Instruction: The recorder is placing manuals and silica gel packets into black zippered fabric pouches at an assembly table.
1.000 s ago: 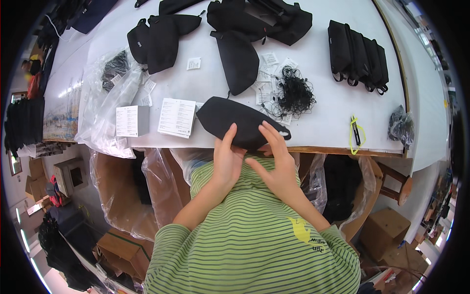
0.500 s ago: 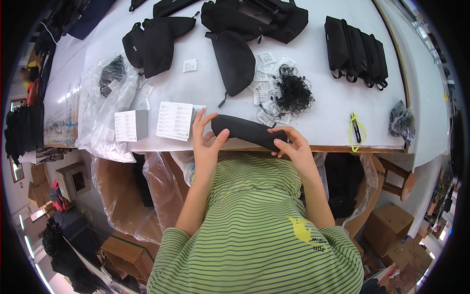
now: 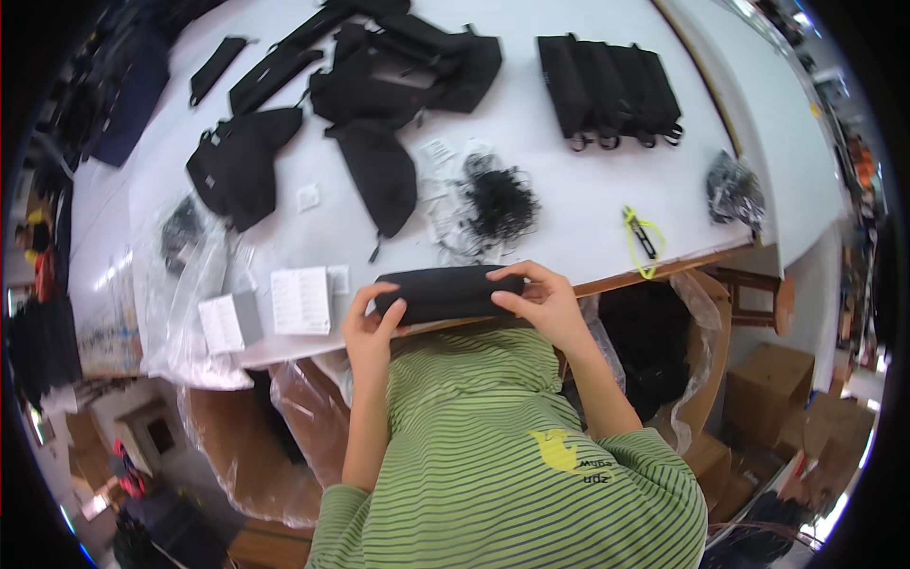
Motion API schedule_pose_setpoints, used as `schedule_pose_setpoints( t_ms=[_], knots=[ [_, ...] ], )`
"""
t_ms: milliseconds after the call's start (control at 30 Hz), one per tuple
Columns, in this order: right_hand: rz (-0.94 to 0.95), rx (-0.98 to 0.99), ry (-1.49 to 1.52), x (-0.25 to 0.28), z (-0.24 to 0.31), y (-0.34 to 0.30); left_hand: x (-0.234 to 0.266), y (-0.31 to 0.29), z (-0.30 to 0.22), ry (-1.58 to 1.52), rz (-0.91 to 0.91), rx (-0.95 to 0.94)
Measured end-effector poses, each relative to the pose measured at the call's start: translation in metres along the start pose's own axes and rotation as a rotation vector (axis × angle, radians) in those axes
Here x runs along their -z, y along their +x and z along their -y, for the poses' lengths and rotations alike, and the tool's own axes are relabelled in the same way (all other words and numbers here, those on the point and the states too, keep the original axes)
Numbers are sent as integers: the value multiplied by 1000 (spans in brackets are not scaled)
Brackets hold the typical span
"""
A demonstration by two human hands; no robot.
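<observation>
A long black fabric pouch [image 3: 441, 294] is stretched level between my two hands, just over the table's near edge. My left hand [image 3: 372, 321] pinches its left end with thumb and fingers. My right hand [image 3: 540, 302] grips the right end, fingers on top and thumb across its front. Behind the pouch lies a tangle of thin black cords [image 3: 498, 204] with white paper labels [image 3: 444, 223] beside it. To the left, near my left hand, stand a stack of white printed cards [image 3: 301, 302] and a smaller card stack [image 3: 224, 322].
Several black pouches [image 3: 607, 90] stand in a row at the back right; more black bags [image 3: 237, 171] lie back left. Thread snips with a yellow cord [image 3: 645, 239] rest near the right edge. Clear plastic [image 3: 194, 313] drapes over the left edge. Plastic-lined cartons [image 3: 223, 446] stand below.
The pouch has gone from tilted to nearly level, its front facing up more fully. My view has shifted, so the table's things sit lower and further left. Both hands keep their hold.
</observation>
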State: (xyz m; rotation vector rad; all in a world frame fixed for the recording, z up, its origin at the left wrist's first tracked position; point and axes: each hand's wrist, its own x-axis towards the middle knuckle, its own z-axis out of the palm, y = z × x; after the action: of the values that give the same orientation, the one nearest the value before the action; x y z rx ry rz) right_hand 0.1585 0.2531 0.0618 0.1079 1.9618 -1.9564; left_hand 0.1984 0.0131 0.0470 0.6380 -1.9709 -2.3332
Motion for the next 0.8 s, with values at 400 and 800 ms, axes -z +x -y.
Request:
schedule_pose_setpoints(
  t_ms=[400, 800],
  knots=[
    [65, -238, 21, 60, 3, -10, -22, -1, -34, 72, 370, -406],
    [445, -165, 30, 119, 6, 6, -42, 7, -42, 220, 559, -369]
  ],
)
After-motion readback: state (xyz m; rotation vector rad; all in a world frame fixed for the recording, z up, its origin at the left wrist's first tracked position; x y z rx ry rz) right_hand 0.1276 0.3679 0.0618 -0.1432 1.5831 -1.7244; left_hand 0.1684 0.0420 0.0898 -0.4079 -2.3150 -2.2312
